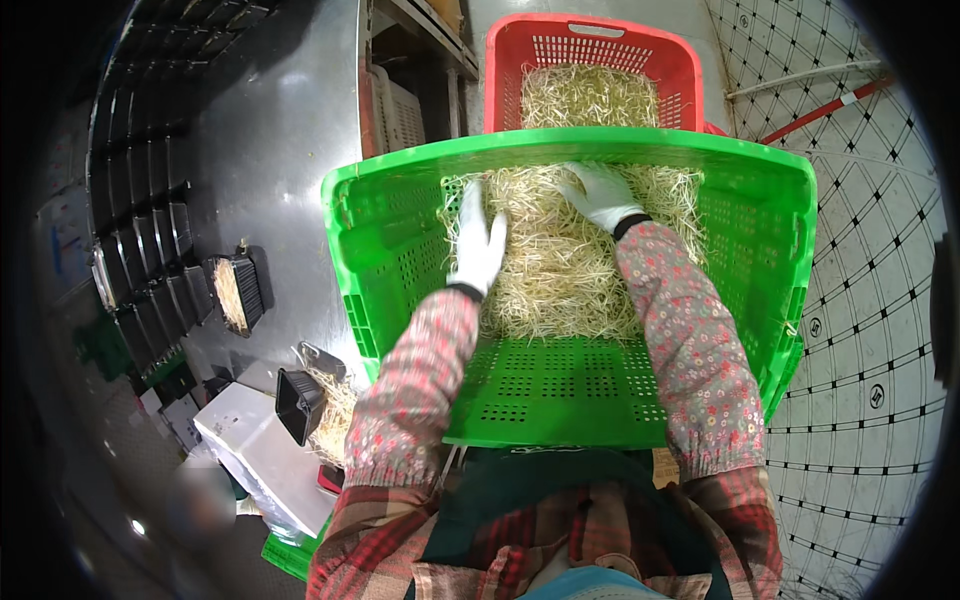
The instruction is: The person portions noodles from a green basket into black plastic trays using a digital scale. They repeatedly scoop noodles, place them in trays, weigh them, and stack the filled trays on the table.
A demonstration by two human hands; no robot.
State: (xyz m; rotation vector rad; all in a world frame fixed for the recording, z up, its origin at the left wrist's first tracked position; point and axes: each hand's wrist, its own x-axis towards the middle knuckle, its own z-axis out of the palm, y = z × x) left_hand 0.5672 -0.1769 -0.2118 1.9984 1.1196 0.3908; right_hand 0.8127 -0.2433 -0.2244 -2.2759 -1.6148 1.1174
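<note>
A large green plastic crate (570,390) with perforated walls stands in front of me. Pale bean sprouts (562,277) are heaped in it, towards its far side. My left hand (478,244), in a white glove, lies along the left side of the heap, thumb held away from the fingers. My right hand (600,196), gloved as well, rests on the far right part of the sprouts with thumb and fingers spread. Some of its fingertips are hard to make out against the sprouts. Neither hand shows anything gripped.
Behind the green crate is a red crate (517,67) of sprouts. To the left, a steel table (300,150) bears stacked black trays (142,172) and a filled black tray (238,292). Another black tray (300,405) sits by loose sprouts and a white box (251,435). A tiled wall (855,300) bounds the right.
</note>
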